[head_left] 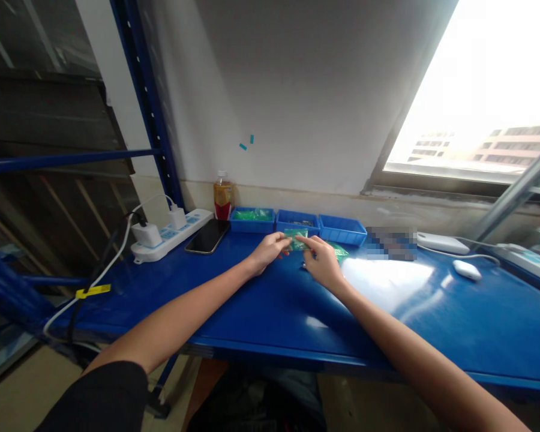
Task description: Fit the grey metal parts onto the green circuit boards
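Note:
A small green plastic bag (296, 233) is held up over the blue table, in front of the middle bin. My left hand (269, 252) pinches its left side between thumb and fingers. On the right side of the bag, my right hand (323, 262) has its thumb and index finger closed on the edge, the other fingers curled under. A tiny dark item shows by the curled fingers, too small to name. Another green plastic bag (341, 252) lies on the table just behind my right hand. What the held bag contains cannot be made out.
Along the wall stand a blue bin (252, 227) of green bags, a blue bin (312, 230) with small metallic parts, and a third blue bin (343, 231). Left are a phone (207, 236), a bottle (223, 195) and a power strip (173, 235). A white case (467, 269) lies right.

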`<state>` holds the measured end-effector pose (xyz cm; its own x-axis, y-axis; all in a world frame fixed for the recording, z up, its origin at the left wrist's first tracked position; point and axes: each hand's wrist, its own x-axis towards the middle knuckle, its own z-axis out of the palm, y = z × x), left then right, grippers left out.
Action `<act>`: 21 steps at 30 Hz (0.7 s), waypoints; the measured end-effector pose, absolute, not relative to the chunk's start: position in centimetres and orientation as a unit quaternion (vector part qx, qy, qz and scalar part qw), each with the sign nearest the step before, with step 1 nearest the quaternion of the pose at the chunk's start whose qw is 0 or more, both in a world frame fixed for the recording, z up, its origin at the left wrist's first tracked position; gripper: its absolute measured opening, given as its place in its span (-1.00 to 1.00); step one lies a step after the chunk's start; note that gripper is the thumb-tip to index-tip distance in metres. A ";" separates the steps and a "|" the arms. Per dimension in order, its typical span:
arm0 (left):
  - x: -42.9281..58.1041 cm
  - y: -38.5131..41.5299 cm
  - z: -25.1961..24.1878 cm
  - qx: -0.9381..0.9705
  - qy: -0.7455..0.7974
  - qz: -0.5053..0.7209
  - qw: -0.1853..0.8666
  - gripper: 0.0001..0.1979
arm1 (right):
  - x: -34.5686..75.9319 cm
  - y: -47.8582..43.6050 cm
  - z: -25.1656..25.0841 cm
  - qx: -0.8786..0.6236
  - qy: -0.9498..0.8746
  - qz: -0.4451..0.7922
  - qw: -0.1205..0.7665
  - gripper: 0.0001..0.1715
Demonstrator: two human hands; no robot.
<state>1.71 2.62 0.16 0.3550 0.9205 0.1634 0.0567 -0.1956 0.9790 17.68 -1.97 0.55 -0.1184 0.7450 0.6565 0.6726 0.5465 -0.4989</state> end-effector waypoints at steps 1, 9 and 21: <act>1.8 2.6 0.1 0.654 0.369 0.444 0.489 -0.74 | 17.7 -2.0 0.6 -0.470 -0.744 0.059 0.471 -0.49; 1.0 1.8 0.3 0.844 0.269 0.453 0.098 -0.85 | 18.2 -1.0 0.3 -0.467 -0.572 0.368 0.565 -0.61; 0.9 2.5 0.7 0.797 0.365 0.372 0.305 -0.51 | 18.3 -0.8 -0.3 -0.512 -0.691 0.156 0.487 -0.75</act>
<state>0.91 2.53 0.72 0.4556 0.8092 0.3709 0.3551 -0.5473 0.7579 18.26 -0.80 -0.29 -0.0025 0.8585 0.5128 0.5552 0.4277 -0.7133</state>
